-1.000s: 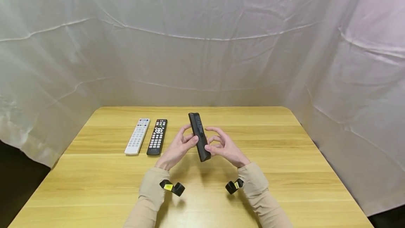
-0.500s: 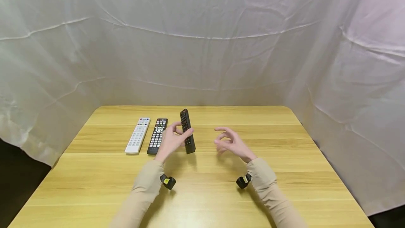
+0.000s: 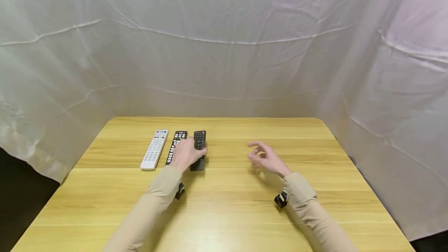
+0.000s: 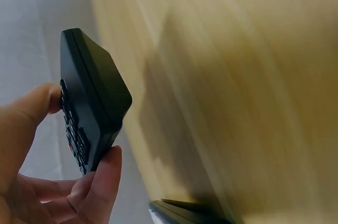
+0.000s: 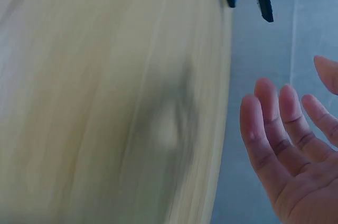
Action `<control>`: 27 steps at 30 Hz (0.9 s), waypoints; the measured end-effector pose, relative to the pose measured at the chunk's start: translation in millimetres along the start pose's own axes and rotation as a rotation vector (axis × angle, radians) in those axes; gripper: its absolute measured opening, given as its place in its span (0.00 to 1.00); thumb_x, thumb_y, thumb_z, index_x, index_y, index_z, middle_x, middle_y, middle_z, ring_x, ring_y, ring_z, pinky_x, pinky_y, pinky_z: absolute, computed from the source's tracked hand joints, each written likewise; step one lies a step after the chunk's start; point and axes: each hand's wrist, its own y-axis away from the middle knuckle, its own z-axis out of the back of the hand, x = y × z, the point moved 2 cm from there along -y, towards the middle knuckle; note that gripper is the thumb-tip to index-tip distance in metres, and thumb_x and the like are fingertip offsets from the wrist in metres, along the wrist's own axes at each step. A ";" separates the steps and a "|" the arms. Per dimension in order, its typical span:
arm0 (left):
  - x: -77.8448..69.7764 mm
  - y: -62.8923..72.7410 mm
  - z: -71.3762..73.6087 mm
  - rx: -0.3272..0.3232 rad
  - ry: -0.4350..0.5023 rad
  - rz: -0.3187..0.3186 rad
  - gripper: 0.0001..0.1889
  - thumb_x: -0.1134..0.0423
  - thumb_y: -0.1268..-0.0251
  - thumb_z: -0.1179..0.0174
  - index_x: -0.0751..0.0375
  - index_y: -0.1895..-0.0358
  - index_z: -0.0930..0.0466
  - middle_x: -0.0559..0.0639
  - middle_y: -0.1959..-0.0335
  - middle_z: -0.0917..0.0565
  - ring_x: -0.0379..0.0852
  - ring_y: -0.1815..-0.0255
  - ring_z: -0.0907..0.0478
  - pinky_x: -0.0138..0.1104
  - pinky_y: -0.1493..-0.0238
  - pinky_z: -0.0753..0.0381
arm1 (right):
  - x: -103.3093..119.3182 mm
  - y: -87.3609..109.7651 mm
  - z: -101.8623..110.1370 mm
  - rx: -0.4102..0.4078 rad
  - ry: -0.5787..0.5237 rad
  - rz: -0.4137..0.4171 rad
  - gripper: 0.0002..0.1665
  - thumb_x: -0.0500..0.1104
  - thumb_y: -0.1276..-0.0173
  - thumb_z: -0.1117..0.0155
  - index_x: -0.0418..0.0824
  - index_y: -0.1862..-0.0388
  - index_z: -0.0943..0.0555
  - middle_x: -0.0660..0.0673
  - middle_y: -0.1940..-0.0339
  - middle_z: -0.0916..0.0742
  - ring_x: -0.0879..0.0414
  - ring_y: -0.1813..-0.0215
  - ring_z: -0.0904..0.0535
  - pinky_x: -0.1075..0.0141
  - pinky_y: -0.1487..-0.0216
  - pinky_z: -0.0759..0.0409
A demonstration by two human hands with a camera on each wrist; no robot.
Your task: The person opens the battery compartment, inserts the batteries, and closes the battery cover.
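My left hand holds a black remote control between thumb and fingers, its buttons facing up. In the left wrist view the remote is tilted and clear of the table, with its shadow on the wood. Just left of it lies a second black remote with white buttons, partly covered by my left hand. Farther left lies a white remote. Over the right part of the table hovers my right hand, holding nothing; its fingers are loosely bent in the right wrist view.
The wooden table has a pale curtain behind it and along both sides. Each sleeve carries a small black wrist camera, the right one hanging inward over the table.
My right hand has let go of the black remote and moved right. My left hand has turned the remote buttons up and carried it left, beside the other black one.
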 end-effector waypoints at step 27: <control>18.9 -15.1 -16.7 0.023 -0.265 -0.111 0.30 0.39 0.34 0.37 0.57 0.85 0.33 0.52 0.83 0.25 0.45 0.83 0.30 0.33 0.86 0.32 | -11.1 2.8 18.6 -0.037 0.411 -0.017 0.22 0.41 0.26 0.38 0.31 0.38 0.25 0.39 0.61 0.17 0.51 0.59 0.19 0.63 0.58 0.18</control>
